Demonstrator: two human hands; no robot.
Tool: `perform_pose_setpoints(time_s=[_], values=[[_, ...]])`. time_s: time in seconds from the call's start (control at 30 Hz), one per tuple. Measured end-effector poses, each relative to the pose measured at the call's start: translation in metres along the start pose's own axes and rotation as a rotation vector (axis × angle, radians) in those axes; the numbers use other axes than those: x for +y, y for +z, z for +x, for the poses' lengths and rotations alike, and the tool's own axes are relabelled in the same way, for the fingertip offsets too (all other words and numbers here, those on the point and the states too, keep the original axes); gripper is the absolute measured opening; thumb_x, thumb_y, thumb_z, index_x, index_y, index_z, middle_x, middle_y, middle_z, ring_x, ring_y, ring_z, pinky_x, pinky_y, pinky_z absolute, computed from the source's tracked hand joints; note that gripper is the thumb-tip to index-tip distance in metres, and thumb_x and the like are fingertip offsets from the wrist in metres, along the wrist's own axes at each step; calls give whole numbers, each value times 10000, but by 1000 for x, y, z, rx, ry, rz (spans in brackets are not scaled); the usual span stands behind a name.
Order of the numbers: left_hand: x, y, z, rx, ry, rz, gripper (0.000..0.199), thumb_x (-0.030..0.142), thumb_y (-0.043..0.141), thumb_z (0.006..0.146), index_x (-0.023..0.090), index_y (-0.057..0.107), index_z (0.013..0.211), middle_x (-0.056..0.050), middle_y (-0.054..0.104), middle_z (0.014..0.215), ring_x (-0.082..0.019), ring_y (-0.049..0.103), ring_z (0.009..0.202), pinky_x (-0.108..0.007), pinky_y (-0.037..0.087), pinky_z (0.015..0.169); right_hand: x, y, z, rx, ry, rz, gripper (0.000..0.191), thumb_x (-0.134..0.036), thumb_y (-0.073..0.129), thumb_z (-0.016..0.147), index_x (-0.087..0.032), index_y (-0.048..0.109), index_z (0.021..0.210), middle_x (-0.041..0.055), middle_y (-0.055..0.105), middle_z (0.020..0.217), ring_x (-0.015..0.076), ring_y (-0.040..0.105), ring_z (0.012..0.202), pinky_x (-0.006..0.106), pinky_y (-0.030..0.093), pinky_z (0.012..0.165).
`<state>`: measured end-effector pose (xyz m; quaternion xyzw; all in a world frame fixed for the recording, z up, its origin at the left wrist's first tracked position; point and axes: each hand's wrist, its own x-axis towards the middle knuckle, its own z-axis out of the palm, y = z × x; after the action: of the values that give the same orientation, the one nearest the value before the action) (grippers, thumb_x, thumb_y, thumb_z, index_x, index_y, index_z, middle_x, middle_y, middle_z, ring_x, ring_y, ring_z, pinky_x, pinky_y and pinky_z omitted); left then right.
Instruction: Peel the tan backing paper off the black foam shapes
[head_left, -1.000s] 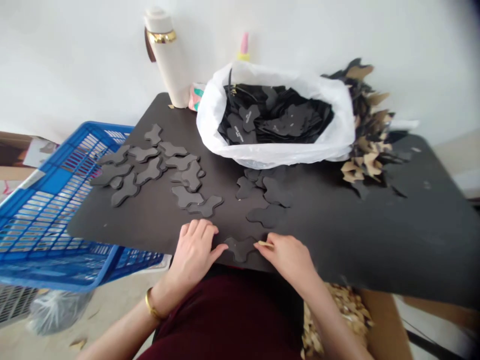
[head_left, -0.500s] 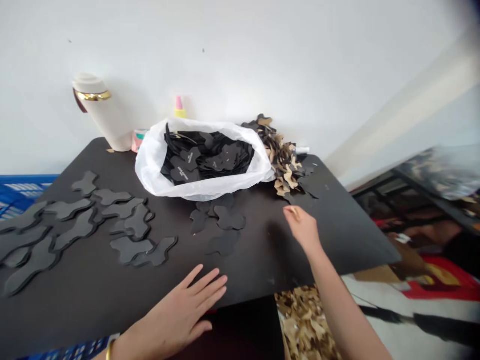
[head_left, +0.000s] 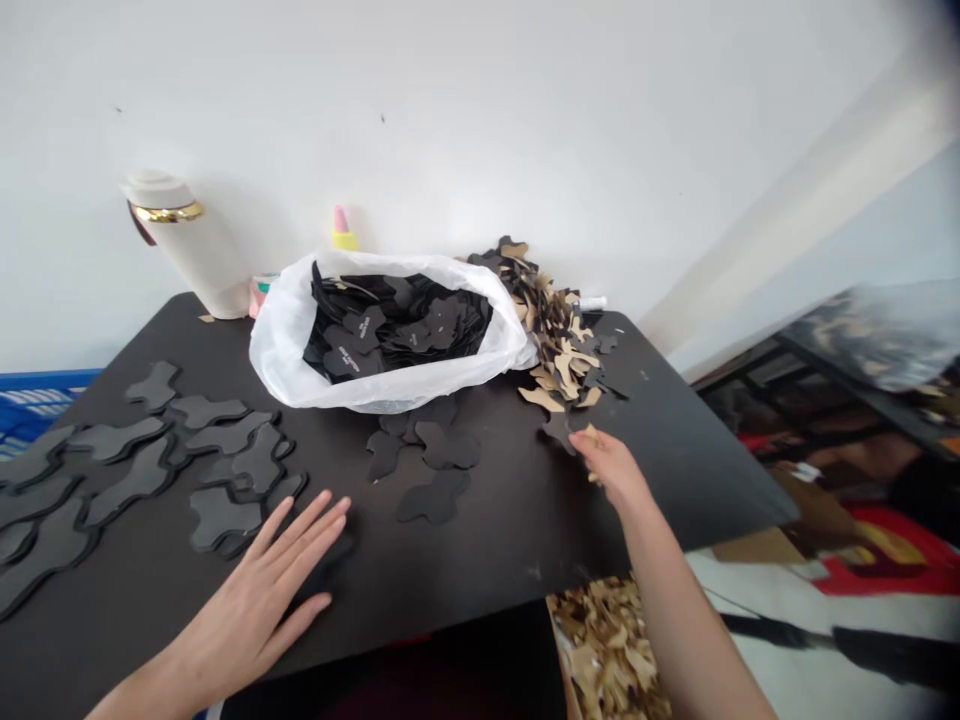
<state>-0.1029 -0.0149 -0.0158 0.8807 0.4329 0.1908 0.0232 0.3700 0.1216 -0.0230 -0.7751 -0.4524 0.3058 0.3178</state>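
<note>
My left hand (head_left: pixel 274 580) lies open with its fingers stretched out, low over the table, beside several flat dark wavy-edged pieces (head_left: pixel 223 515). A dark shape is partly covered under its fingers. On the right, my right hand (head_left: pixel 611 465) is pinched closed on tan paper-like scraps (head_left: pixel 592 434). Its fingertips meet a dark wavy piece (head_left: pixel 559 430) at the near edge of a heap of tan and black scraps (head_left: pixel 559 345). Whether the fingers grip that dark piece I cannot tell. Loose black pieces (head_left: pixel 448 445) lie between my hands, in front of a white plastic bag (head_left: pixel 390 392) full of similar pieces.
A white flask (head_left: pixel 199 255) stands at the back left of the dark table (head_left: pixel 495 535). A pink-and-yellow bottle (head_left: pixel 343 230) is behind the bag. Below the front edge is a container of tan scraps (head_left: pixel 611 650). A blue crate (head_left: pixel 37 405) stands to the left.
My left hand has moved left, toward the laid-out dark pieces, and covers part of them. My right hand has come to the near edge of the scrap heap. The view has shifted slightly.
</note>
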Motion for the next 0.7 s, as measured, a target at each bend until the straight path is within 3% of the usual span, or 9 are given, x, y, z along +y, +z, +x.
perform_pose_setpoints(time_s=[0.1,0.13,0.23,0.3,0.43,0.57,0.7], values=[[35,6,26,202,-133,-181,469,178,531,932,251,480,1392,-85,560,1407,-270,499,1320,-446,434,1080,4,8,-48,-151,54,175,474,-572,677,697,-156,640,920,-81,375,532,76,316,444,206,251,411],[49,9,37,220,-184,-286,419,163,527,930,259,517,1339,-78,608,1338,-248,571,1231,-417,482,1025,4,13,-63,-201,82,245,493,-573,702,682,-156,638,937,-90,356,530,71,294,445,203,228,414],[88,21,75,109,-454,-666,412,172,514,922,258,482,1324,-77,645,1252,-146,676,798,-291,573,701,3,29,-104,-293,134,366,496,-558,734,686,-172,630,982,-99,329,535,68,257,457,198,192,428],[103,31,99,32,-615,-915,441,158,528,890,221,451,1320,-95,653,1227,-139,670,795,-238,545,594,2,39,-125,-302,108,350,450,-550,713,732,-187,629,984,-85,354,560,76,276,481,200,212,443],[106,49,136,-44,-763,-1187,380,162,574,846,162,482,1215,-129,655,1191,-173,662,908,-174,445,443,0,48,-145,-263,-4,295,395,-559,655,800,-202,626,966,-47,436,632,106,349,540,213,269,475],[99,62,166,-62,-901,-1301,297,252,589,871,136,515,1134,-104,699,968,-146,650,689,-165,328,365,0,46,-149,-281,-84,250,365,-557,624,829,-215,623,958,-26,490,680,132,405,585,229,320,511],[95,68,191,-3,-877,-1299,116,233,592,864,131,617,914,-36,679,729,-100,577,536,-179,357,434,1,35,-151,-304,-151,168,334,-532,607,850,-217,641,960,-6,563,753,148,476,649,242,391,584]])
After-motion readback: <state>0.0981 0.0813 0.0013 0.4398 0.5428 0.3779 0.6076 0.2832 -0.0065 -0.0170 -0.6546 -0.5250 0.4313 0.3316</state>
